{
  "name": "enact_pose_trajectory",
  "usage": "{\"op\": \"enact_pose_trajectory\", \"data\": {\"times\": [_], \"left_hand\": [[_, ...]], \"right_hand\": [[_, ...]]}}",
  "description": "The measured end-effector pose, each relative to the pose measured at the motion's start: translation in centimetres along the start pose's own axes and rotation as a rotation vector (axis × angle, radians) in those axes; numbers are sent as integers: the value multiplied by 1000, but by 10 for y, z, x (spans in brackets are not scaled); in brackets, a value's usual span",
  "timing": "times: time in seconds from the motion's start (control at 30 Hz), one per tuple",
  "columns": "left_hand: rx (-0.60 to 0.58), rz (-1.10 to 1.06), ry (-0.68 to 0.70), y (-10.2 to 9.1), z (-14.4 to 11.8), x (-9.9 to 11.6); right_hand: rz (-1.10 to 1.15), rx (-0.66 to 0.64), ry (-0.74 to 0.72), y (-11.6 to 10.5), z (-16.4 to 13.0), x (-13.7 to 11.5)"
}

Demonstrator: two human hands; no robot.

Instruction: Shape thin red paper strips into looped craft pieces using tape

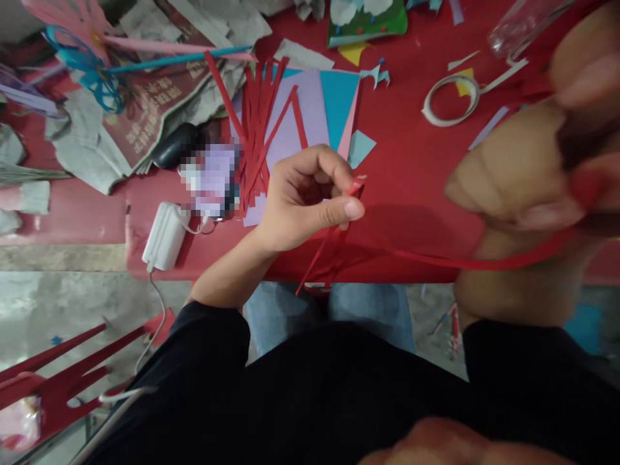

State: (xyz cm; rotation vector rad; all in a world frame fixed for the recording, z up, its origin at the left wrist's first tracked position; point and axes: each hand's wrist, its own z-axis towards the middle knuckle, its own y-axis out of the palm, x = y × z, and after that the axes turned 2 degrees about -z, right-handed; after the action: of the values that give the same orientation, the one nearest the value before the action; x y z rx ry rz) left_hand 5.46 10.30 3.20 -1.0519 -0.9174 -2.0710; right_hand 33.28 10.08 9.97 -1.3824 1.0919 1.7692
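My left hand (310,200) is closed in a pinch on a small folded red paper strip (357,186). A narrow red tail hangs below its fingers toward the table's front edge. At the right, my right hand (508,168) is raised near the camera and blurred, its fingers bent around a long red strip (484,263). That strip curves low toward my left hand; whether it joins the folded piece I cannot tell. Behind my left hand lie several loose red paper strips (252,129) on lilac paper (310,110) and blue paper (339,97).
A roll of tape (427,110) lies on the red table (402,161) at the right. Leftward are a white power bank (166,236) with a cable, a black mouse (177,145), newspaper (87,142) and a blue paper flower (104,74). A green piece (397,22) lies at the back.
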Motion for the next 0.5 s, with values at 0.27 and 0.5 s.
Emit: {"op": "enact_pose_trajectory", "data": {"times": [0.27,0.5], "left_hand": [[-31,149,348,4,-1,-6],[-97,174,307,10,-4,-9]], "right_hand": [[357,-475,424,49,-21,-13],[365,-175,247,49,-4,4]]}}
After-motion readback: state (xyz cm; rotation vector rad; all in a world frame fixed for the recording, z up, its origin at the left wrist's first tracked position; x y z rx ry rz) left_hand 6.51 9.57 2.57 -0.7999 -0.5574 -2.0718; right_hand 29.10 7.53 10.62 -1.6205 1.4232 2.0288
